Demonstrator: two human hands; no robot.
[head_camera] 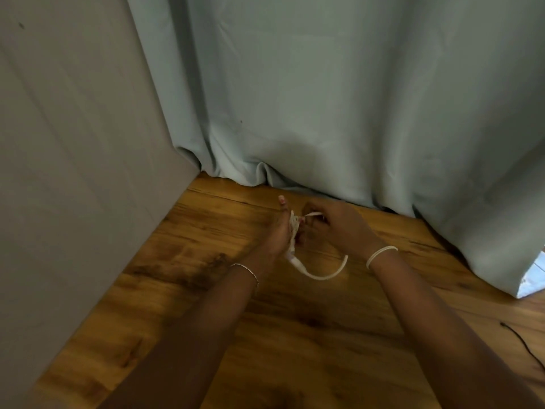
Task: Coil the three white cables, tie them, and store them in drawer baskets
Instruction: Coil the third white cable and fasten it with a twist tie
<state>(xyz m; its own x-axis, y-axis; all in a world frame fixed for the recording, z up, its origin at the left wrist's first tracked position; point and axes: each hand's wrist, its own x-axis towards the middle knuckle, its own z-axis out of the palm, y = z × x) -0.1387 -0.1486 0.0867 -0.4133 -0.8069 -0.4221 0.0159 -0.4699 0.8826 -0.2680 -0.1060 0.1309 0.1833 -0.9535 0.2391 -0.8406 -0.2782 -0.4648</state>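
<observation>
**Mid-coil: one white cable going round the left hand**

Right now both hands are out over the wooden floor (295, 335), close to the foot of the pale blue curtain (324, 98), and they meet around a single white cable (321, 276). The left hand (278, 231) stands edge-up, fingers straight and pressed together, thumb lifted towards the curtain. It looks to be serving as a form: several turns of cable sit bunched against its palm side, so each new turn would come out the same size. The right hand (333, 225), just beside it on the side away from the grey panel (73, 143), is curled, its fingertips pinching a short stretch of cable and drawing it across towards the bundle. I judge that pinch keeps the line taut as it feeds the next turn.

Below the hands, the free length of cable hangs in a loose loop, sagging towards the floor and away from the curtain. That slack suggests some winding is left before any tying. A thin white band (382, 255) circles the right wrist, perhaps a tie kept handy, though I cannot say for sure. A slim bracelet (246, 268) sits on the left wrist. Off to the far right a dark cord (525, 343) lies on the floor, well apart from the work. No drawer baskets or other white cables are in view.
</observation>
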